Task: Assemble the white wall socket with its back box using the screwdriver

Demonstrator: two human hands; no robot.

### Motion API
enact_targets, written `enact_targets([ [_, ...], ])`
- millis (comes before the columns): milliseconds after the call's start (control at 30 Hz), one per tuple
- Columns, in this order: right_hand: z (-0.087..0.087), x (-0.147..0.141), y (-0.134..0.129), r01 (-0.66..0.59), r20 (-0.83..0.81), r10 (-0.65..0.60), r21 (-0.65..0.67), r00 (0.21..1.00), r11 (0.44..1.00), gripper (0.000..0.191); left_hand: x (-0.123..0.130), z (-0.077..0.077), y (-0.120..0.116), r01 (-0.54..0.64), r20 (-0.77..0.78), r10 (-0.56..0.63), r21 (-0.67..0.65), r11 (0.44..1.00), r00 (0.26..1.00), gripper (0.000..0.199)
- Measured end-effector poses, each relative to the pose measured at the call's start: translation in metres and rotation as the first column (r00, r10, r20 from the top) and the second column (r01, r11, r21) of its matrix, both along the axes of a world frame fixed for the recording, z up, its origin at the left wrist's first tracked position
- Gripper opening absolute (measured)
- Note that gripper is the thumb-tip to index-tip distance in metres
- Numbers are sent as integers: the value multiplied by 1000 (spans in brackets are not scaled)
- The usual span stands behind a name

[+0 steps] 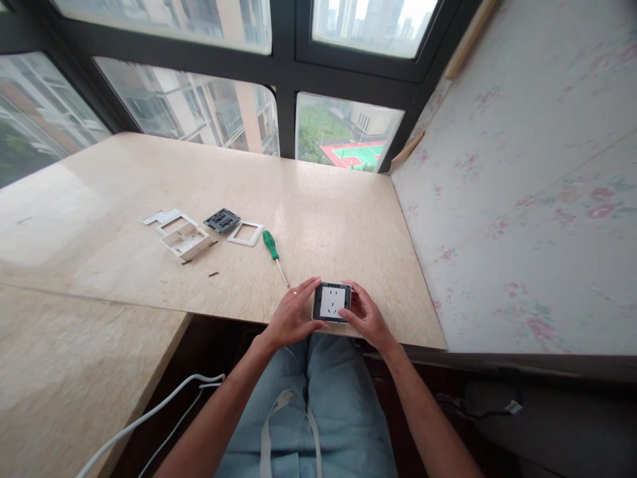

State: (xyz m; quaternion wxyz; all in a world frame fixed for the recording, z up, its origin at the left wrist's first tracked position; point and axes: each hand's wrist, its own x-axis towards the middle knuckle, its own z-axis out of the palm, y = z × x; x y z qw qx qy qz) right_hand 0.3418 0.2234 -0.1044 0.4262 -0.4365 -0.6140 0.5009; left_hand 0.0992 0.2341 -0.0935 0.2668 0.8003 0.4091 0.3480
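Between my two hands, at the front edge of the stone-patterned counter (338, 219), is a wall socket (332, 303) with a white face, several pin slots and a dark grey surround. My left hand (294, 311) grips its left side, fingers at the top corner and thumb at the lower corner. On the other side my right hand (367, 315) holds the right edge, its thumb resting on the socket's face. Just beyond my left hand lies a green-handled screwdriver (270, 245), its shaft pointing toward that hand.
Left of the screwdriver lie a white frame (245, 233), a dark grey socket plate (221, 220), a white open box (186, 240) and a few small dark pieces (213, 274). A window (343, 129) stands behind; a flowered wall (522, 199) bounds the right. A white cable (149, 415) hangs lower left.
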Motion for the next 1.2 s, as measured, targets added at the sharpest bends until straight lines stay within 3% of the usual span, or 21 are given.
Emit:
enact_targets([
  [133, 2, -1, 0, -2, -2, 2, 3, 1000, 1000, 64, 0, 5, 0, 43, 132, -33, -67, 997, 991, 80],
  [233, 5, -2, 1, -8, -11, 8, 1, 1000, 1000, 65, 2, 4, 0, 51, 254, 6, -219, 974, 967, 64],
  [333, 6, -2, 1, 7, 9, -7, 11, 1000, 1000, 65, 5, -1, 1, 53, 311, 65, -357, 933, 948, 63],
  [433, 4, 0, 0, 16, 11, -16, 21, 1000, 1000, 65, 6, -4, 3, 75, 366, 85, -402, 913, 927, 62],
  [900, 0, 3, 1, 33, 94, -37, 42, 995, 999, 78, 2, -9, 3, 41, 262, 52, -337, 941, 964, 63],
  [1200, 3, 1, 0, 42, 100, -45, 37, 994, 998, 74, 2, -4, 2, -2, 181, 57, -291, 957, 982, 61],
])
